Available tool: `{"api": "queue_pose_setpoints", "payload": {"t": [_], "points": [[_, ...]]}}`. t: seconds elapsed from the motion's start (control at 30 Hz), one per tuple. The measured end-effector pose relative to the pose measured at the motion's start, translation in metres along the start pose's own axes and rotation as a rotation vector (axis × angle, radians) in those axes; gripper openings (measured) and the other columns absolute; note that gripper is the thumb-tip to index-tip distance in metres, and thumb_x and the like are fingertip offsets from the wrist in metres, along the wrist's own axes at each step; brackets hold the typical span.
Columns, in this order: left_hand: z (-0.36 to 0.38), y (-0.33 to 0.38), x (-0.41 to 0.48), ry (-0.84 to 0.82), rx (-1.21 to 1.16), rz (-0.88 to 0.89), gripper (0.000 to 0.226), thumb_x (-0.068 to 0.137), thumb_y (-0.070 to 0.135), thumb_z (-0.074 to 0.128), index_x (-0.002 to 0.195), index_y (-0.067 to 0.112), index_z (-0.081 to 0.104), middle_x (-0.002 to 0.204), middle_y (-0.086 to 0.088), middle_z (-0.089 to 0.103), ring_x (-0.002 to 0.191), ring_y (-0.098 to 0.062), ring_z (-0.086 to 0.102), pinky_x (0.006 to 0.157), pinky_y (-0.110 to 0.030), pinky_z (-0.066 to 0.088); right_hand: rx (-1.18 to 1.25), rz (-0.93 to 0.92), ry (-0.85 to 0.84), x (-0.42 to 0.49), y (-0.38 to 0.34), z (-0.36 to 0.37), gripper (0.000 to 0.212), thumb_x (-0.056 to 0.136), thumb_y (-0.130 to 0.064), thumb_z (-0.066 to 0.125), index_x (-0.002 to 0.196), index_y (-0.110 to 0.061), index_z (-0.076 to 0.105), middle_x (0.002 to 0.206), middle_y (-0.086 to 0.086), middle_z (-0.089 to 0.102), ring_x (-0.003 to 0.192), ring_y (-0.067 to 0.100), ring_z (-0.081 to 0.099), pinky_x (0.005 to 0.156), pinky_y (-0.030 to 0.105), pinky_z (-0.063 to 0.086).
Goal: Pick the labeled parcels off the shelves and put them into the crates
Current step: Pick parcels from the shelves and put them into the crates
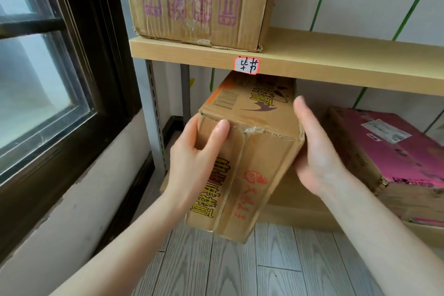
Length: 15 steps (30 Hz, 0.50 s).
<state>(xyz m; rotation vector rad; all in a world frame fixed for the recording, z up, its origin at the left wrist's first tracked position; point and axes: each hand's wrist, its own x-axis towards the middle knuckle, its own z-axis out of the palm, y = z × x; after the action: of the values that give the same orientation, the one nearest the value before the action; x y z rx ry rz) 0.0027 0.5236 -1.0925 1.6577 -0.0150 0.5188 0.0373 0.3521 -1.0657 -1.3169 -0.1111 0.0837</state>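
Cardboard parcel hangs tilted just under the shelf board, we judge to clear its edge, as our left hand grips the near corner and our right hand presses flat-fingered against the side

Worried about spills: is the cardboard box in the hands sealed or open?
Sealed. The cardboard box has its end flaps meeting flat, with clear tape along their seam.
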Motion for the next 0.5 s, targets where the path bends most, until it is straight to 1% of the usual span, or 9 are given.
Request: {"api": "queue_pose_setpoints", "payload": {"t": [0.1, 0.17, 0.2, 0.27, 0.33, 0.37, 0.43, 0.47, 0.5], "points": [[0.008, 0.003, -0.008, -0.089, 0.044, 0.121, 0.045, 0.089, 0.05, 0.047, 0.129, 0.032, 0.052, 0.119, 0.02, 0.062, 0.112, 0.006, 0.055, 0.093, -0.017, 0.046, 0.146, 0.043, 0.055, -0.004, 0.001, -0.019, 0.024, 0.08, -0.032, 0.058, 0.095, -0.021, 0.074, 0.099, 0.002, 0.073, 0.091, 0.016, 0.068, 0.082, 0.031, 0.052], [0.017, 0.007, -0.011, -0.157, 0.125, 0.22, 0.051, 0.09, 0.051, 0.038, 0.137, 0.033, 0.044, 0.135, 0.023, 0.049, 0.127, 0.009, 0.041, 0.104, -0.013, 0.035, 0.294, 0.069, 0.074, -0.004, 0.009, -0.038, 0.031, 0.09, -0.024, 0.048, 0.082, -0.023, 0.077, 0.094, 0.002, 0.073, 0.087, 0.016, 0.069, 0.083, 0.03, 0.054], [0.022, 0.008, -0.013, -0.205, 0.169, 0.256, 0.049, 0.091, 0.048, 0.036, 0.137, 0.031, 0.044, 0.136, 0.025, 0.043, 0.13, 0.01, 0.035, 0.106, -0.009, 0.029, 0.355, 0.083, 0.107, -0.004, 0.016, -0.047, 0.033, 0.092, -0.024, 0.044, 0.086, -0.022, 0.076, 0.094, 0.003, 0.073, 0.086, 0.015, 0.07, 0.081, 0.028, 0.055], [0.029, 0.002, -0.015, -0.304, 0.232, 0.282, 0.045, 0.094, 0.04, 0.035, 0.135, 0.027, 0.048, 0.135, 0.024, 0.041, 0.132, 0.013, 0.028, 0.106, -0.002, 0.02, 0.453, 0.126, 0.211, -0.006, 0.033, -0.06, 0.025, 0.085, -0.023, 0.048, 0.096, -0.017, 0.07, 0.086, 0.007, 0.073, 0.077, 0.016, 0.071, 0.068, 0.026, 0.058], [0.028, -0.009, -0.017, -0.368, 0.285, 0.256, 0.041, 0.096, 0.037, 0.038, 0.134, 0.026, 0.049, 0.141, 0.015, 0.04, 0.132, 0.013, 0.026, 0.104, 0.001, 0.016, 0.519, 0.164, 0.252, -0.011, 0.047, -0.068, 0.022, 0.073, -0.022, 0.057, 0.086, -0.014, 0.072, 0.075, 0.008, 0.073, 0.067, 0.018, 0.071, 0.054, 0.027, 0.057], [0.025, -0.015, -0.017, -0.385, 0.318, 0.229, 0.04, 0.096, 0.037, 0.04, 0.134, 0.027, 0.049, 0.144, 0.013, 0.039, 0.132, 0.012, 0.026, 0.104, 0.003, 0.015, 0.529, 0.176, 0.257, -0.013, 0.052, -0.07, 0.02, 0.077, -0.02, 0.056, 0.076, -0.013, 0.075, 0.07, 0.007, 0.073, 0.063, 0.018, 0.071, 0.05, 0.027, 0.056], [0.018, -0.025, -0.018, -0.381, 0.39, 0.163, 0.04, 0.096, 0.035, 0.041, 0.134, 0.027, 0.049, 0.146, 0.011, 0.038, 0.131, 0.012, 0.025, 0.1, 0.007, 0.012, 0.503, 0.187, 0.304, -0.015, 0.062, -0.08, 0.048, 0.093, -0.018, 0.041, 0.06, -0.014, 0.076, 0.063, 0.006, 0.071, 0.056, 0.016, 0.069, 0.047, 0.026, 0.056], [0.013, -0.032, -0.017, -0.374, 0.444, 0.126, 0.041, 0.096, 0.036, 0.041, 0.135, 0.026, 0.048, 0.145, 0.011, 0.039, 0.131, 0.01, 0.026, 0.098, 0.007, 0.012, 0.488, 0.191, 0.33, -0.016, 0.065, -0.084, 0.053, 0.097, -0.017, 0.035, 0.062, -0.013, 0.076, 0.062, 0.006, 0.071, 0.055, 0.016, 0.069, 0.047, 0.026, 0.056], [0.007, -0.037, -0.017, -0.363, 0.522, 0.092, 0.042, 0.097, 0.04, 0.04, 0.135, 0.025, 0.048, 0.143, 0.011, 0.041, 0.132, 0.006, 0.028, 0.099, 0.002, 0.016, 0.486, 0.208, 0.355, -0.018, 0.067, -0.09, 0.047, 0.097, -0.014, 0.034, 0.074, -0.013, 0.075, 0.063, 0.008, 0.071, 0.056, 0.017, 0.069, 0.047, 0.027, 0.056]]}}
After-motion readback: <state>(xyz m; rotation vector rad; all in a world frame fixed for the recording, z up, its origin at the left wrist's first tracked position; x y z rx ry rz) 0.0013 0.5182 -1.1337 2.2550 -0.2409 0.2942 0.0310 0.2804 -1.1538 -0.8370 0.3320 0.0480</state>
